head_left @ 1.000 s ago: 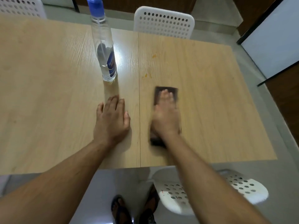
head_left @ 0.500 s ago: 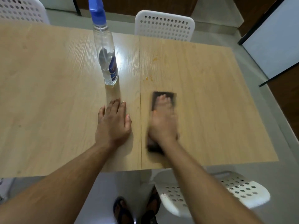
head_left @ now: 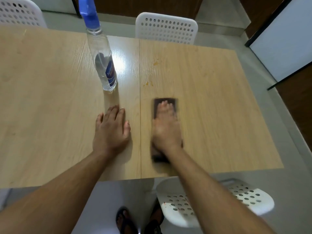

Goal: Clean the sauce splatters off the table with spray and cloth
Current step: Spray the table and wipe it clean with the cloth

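Observation:
My right hand (head_left: 166, 130) lies flat on a dark brown folded cloth (head_left: 165, 100), pressing it onto the wooden table (head_left: 219, 115); hand and cloth are motion-blurred. Beyond the cloth, small orange sauce splatters (head_left: 148, 83) sit near the table's centre seam, with another orange spot (head_left: 155, 63) further back. A clear spray bottle (head_left: 103, 61) with a blue trigger head stands upright left of the seam. My left hand (head_left: 110, 130) rests palm down on the table, fingers apart, just in front of the bottle and holding nothing.
A white perforated chair (head_left: 167, 29) stands at the far side, another (head_left: 20, 14) at the far left, and a white stool (head_left: 244, 195) sits below the table's near edge by my sandalled feet. A dark wall and door frame are at the right.
My right hand has slid the cloth slightly sideways and back while rubbing near the seam. The left hand and the bottle have stayed in place.

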